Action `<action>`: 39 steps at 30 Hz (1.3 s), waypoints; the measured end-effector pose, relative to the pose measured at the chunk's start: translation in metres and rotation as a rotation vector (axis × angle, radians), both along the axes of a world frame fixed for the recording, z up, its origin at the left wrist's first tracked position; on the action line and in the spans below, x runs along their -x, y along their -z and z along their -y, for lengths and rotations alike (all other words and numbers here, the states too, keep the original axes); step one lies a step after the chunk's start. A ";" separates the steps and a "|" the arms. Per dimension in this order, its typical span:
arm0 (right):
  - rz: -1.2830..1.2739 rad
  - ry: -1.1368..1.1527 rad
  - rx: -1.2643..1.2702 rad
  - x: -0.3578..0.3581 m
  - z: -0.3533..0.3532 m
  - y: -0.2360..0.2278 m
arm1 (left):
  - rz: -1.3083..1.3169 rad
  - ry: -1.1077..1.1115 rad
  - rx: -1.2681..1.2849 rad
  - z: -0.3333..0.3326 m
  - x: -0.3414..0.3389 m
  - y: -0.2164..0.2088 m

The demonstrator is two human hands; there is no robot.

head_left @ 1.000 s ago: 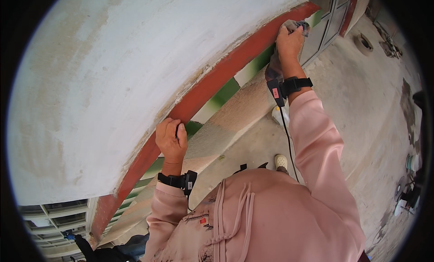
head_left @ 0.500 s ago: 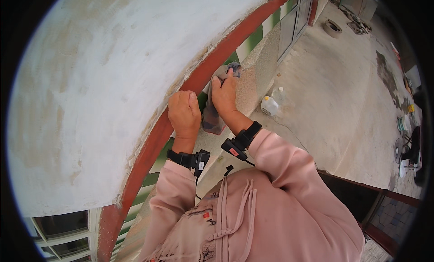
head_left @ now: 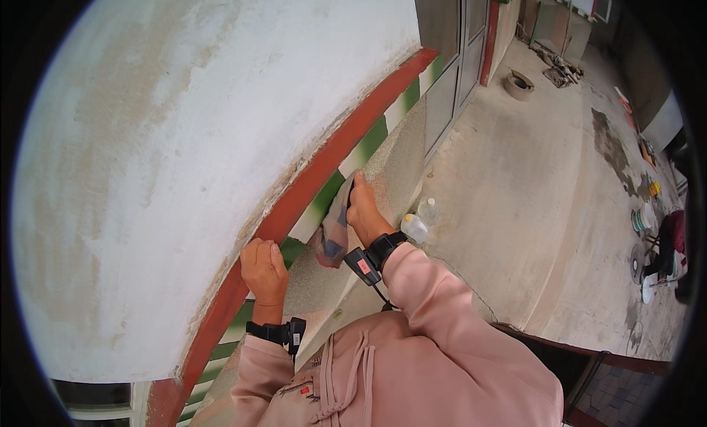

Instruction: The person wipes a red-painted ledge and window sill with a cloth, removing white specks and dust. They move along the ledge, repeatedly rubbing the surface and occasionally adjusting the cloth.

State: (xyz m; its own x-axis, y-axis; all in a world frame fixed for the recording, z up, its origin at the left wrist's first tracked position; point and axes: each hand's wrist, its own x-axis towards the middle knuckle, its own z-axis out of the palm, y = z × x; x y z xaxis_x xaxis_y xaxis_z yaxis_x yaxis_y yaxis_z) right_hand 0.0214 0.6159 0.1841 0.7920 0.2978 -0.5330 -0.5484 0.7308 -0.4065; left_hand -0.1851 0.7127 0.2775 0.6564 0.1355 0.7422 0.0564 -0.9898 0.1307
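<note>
My left hand [head_left: 265, 274] is closed in a fist against the red ledge [head_left: 324, 168], knuckles up. Its palm is hidden, so whether anything is inside cannot be told. Farther along, my right hand [head_left: 366, 210] grips a crumpled grey-and-dark cloth [head_left: 333, 235]. Most of the cloth hangs below the fingers, beside the green-and-white striped band [head_left: 368, 141] under the ledge. Part of the grip is hidden behind the back of the hand.
A worn white surface [head_left: 199, 184] spreads left of the ledge. Two plastic bottles, one a white jug [head_left: 413, 227], stand on the concrete floor [head_left: 508, 206]. A round pot-like thing [head_left: 519, 85] lies farther off. A seated person [head_left: 666, 243] is partly visible at far right.
The view has shifted. My left fist has slid nearer to me along the ledge. My right hand still holds the cloth and sits slightly farther from the ledge; the bunched end above its thumb no longer shows.
</note>
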 end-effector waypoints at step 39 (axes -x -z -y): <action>1.413 -0.430 1.111 0.032 0.121 -0.014 | 0.089 0.091 0.189 -0.004 0.007 0.007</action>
State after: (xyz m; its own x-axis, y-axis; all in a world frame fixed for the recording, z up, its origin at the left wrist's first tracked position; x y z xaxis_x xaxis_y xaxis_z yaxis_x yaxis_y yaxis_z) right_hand -0.0107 0.4948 0.1977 0.7424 0.5935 0.3109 0.5334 -0.2427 -0.8103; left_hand -0.1921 0.7168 0.2709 0.6052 0.2209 0.7648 -0.0520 -0.9477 0.3148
